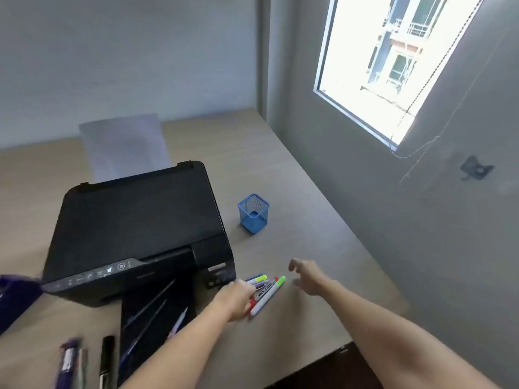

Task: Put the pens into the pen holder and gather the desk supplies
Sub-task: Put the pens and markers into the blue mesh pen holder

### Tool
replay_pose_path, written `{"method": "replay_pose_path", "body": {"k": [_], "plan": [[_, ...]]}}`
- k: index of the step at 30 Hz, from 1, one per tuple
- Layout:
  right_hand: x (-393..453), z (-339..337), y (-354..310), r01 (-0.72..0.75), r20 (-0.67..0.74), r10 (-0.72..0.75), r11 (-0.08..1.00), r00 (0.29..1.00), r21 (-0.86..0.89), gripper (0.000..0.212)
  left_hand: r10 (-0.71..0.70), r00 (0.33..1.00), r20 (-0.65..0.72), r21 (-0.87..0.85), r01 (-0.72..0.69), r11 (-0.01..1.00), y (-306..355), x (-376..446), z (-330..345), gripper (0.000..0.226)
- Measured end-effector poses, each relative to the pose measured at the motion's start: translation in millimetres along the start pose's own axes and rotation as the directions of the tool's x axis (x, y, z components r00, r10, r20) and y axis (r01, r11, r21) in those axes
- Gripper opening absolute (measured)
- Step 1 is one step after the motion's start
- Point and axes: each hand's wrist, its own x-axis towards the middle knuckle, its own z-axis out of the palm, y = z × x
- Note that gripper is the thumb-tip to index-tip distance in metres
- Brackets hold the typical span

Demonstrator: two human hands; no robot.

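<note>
A blue mesh pen holder (253,213) stands upright and looks empty on the desk, right of the printer. A bunch of markers (266,290) with green, red and purple caps lies in front of the printer's right corner. My left hand (237,300) rests on the near end of that bunch, fingers curled over the markers. My right hand (307,276) hovers just right of the markers, fingers spread, holding nothing. More pens lie on the printer's output tray (157,313), and a black marker (106,360) and purple pens (68,360) lie at the lower left.
A black printer (134,228) with paper (123,144) in its rear feed takes up the desk's middle left. A purple object (14,296) sits at the left edge. The grey wall and window run along the desk's right side. The desk's front edge (323,357) is near my right forearm.
</note>
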Motion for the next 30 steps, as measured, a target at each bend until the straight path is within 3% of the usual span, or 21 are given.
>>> {"method": "replay_pose_path", "body": {"k": [4,11,15,18,21,25,30], "plan": [[3.0,26.6,-0.5,0.064,0.026,-0.065,0.997,0.998,0.033,0.043,-0.139,0.989,0.045,-0.077,0.142,0.987,8.1,2.5,21.8,0.030],[20.1,22.9,5.5,0.205,0.059,-0.200,0.972,0.978,-0.114,0.025,-0.289,0.949,0.126,-0.112,0.303,0.946,23.8,12.8,31.1,0.033],[20.8,14.3,29.3,0.298,0.090,-0.286,0.937,0.954,-0.182,0.021,-0.278,0.940,0.198,-0.165,0.311,0.936,29.2,13.2,29.3,0.028],[17.9,3.4,50.3,0.370,0.095,-0.359,0.910,0.929,-0.186,0.014,-0.274,0.951,0.142,-0.337,0.307,0.890,31.9,12.1,13.1,0.025],[19.3,-16.5,65.0,0.358,-0.048,-0.361,0.932,0.931,-0.059,0.011,-0.307,0.949,-0.067,-0.343,0.267,0.901,28.6,16.9,-39.2,0.025],[39.6,-60.3,59.0,0.215,-0.413,-0.134,0.964,0.901,0.156,0.008,-0.381,0.853,-0.356,-0.357,0.253,0.899,7.7,48.1,-117.2,0.022],[84.2,-106.6,7.8,0.294,-0.569,-0.148,0.940,0.809,0.174,0.007,-0.467,0.837,-0.285,-0.315,0.378,0.871,-1.8,98.8,-166.8,0.010]]}}
